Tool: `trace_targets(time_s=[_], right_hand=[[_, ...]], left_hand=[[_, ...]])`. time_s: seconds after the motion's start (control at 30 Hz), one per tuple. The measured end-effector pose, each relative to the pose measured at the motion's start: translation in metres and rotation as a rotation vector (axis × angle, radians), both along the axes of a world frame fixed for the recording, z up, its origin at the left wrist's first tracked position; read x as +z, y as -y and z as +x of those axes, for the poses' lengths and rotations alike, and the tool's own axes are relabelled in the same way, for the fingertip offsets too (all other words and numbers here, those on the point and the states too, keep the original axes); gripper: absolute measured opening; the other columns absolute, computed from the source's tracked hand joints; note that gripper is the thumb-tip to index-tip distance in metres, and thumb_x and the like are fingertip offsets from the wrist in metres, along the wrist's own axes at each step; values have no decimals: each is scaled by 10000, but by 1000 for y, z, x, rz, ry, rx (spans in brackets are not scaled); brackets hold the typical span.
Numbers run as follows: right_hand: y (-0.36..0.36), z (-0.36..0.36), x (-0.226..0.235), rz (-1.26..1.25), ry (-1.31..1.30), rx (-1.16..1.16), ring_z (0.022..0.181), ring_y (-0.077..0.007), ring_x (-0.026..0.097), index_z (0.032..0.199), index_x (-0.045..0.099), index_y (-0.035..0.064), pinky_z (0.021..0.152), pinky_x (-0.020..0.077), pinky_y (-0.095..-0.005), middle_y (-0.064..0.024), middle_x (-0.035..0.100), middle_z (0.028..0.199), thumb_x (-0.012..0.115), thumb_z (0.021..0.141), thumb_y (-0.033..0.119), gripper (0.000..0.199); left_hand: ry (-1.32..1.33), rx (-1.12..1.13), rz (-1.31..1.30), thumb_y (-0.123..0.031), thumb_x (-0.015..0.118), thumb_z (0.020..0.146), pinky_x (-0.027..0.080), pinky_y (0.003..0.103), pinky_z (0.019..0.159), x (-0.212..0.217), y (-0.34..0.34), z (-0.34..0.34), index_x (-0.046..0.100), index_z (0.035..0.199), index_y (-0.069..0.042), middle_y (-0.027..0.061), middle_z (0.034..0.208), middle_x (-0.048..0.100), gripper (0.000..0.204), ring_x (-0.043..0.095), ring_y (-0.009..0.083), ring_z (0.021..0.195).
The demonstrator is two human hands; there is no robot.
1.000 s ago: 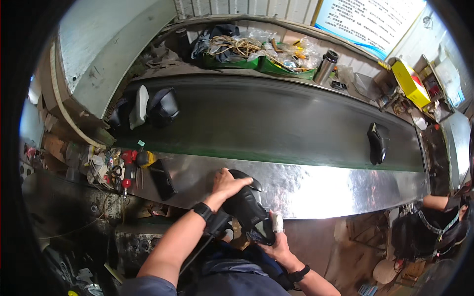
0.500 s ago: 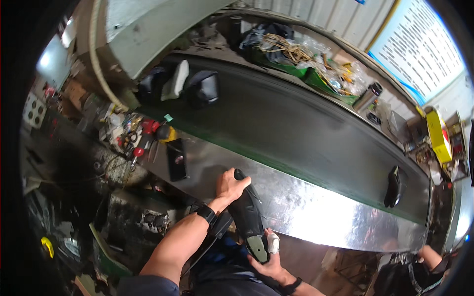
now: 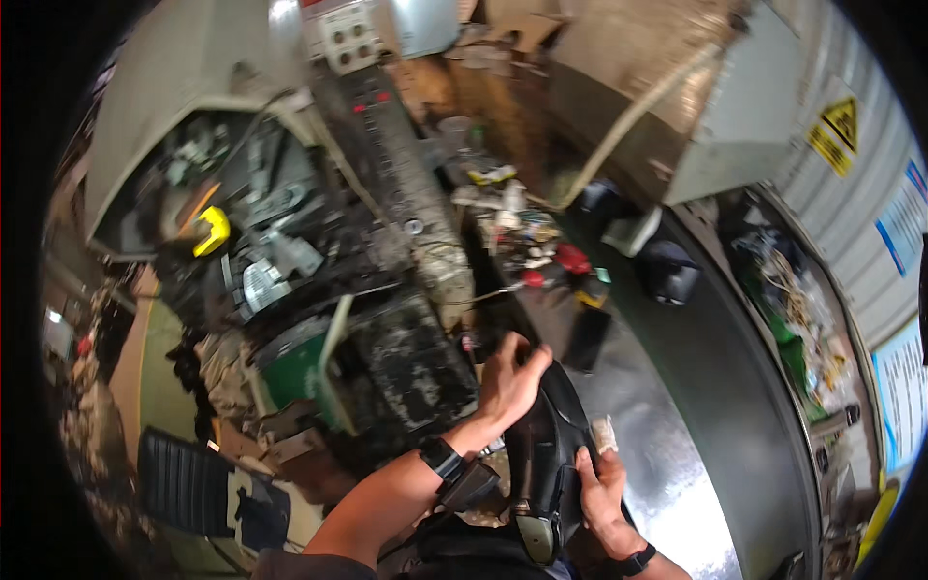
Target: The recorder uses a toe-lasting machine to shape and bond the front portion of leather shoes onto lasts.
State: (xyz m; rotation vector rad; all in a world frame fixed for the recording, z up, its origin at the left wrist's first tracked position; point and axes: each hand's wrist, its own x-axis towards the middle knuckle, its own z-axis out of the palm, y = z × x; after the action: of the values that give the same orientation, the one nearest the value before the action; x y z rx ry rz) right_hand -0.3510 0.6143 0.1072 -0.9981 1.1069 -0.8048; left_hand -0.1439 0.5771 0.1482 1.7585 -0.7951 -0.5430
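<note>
A black shoe upper on a last (image 3: 543, 449) is held in front of my body, its narrow end pointing away from me. The last's pale grey-green top shows at the near end. My left hand (image 3: 510, 389) grips the far end, fingers curled over it. Along its right side, lower down, my right hand (image 3: 601, 491) holds it with thumb and fingers; one finger has a white wrapping. A dark phone (image 3: 587, 338) lies on the metal ledge (image 3: 633, 387) just beyond. My right fingers are partly hidden by the shoe.
A dark conveyor belt (image 3: 720, 377) runs along the right, carrying black and white pieces at its far end. Small tools and red-capped items (image 3: 570, 258) clutter the ledge. Grimy machinery (image 3: 406, 367) stands left, with a black chair (image 3: 186, 483) at lower left.
My view has swung left, bringing the machinery and chair into sight. Both hands still hold the shoe upper, now turned more upright in view; the right hand has shifted from its near end to its side.
</note>
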Motion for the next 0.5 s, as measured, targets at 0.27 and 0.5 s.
trace_targets(time_s=[0.27,0.5], right_hand=[[-72,213,32,108,329,435,867,-46,550,1050,685,18,770,448,-213,23,678,978,709,973,197,196],[-141,353,59,280,407,577,798,-87,614,1083,689,44,699,512,-260,-5,705,933,712,965,284,269]], left_hand=[[-845,175,-462,-289,501,1062,497,340,944,65,-195,214,611,1254,13,108,1183,674,374,634,190,1038],[-13,483,-436,-163,617,1014,467,271,969,74,-288,327,655,1218,92,84,1164,702,329,617,125,1057]])
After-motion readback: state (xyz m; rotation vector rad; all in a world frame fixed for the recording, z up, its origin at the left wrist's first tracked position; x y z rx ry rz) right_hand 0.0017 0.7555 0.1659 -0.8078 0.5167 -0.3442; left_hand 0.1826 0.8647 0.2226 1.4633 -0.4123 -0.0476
